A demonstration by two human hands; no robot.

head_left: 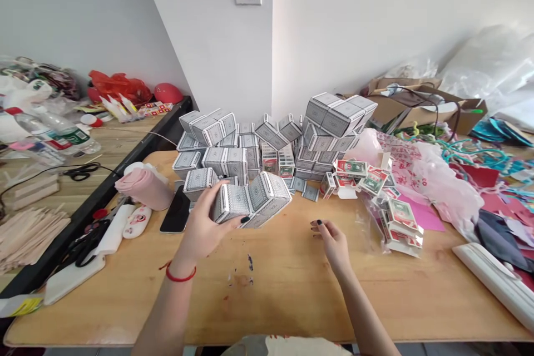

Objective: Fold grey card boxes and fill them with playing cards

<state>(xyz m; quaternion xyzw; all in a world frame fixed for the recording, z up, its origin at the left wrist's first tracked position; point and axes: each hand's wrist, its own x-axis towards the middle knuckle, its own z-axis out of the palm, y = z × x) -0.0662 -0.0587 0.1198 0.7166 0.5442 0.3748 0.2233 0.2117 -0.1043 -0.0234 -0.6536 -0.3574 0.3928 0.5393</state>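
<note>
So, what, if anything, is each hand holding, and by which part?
The left hand holds a playing-card block by its left end; the right hand, nothing.

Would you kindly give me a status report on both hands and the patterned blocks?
Left hand gripping a patterned block pair. Right hand half-open, apparently empty, over the table. Stacked blocks close behind the held pair.

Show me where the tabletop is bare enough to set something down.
The table shows bare wood between the left hand and right hand, toward the front edge, apart from dark marks. Another patch lies right of the right hand, bordered by small cartons and a white device. Crowded: the back, with stacked patterned boxes.
</note>
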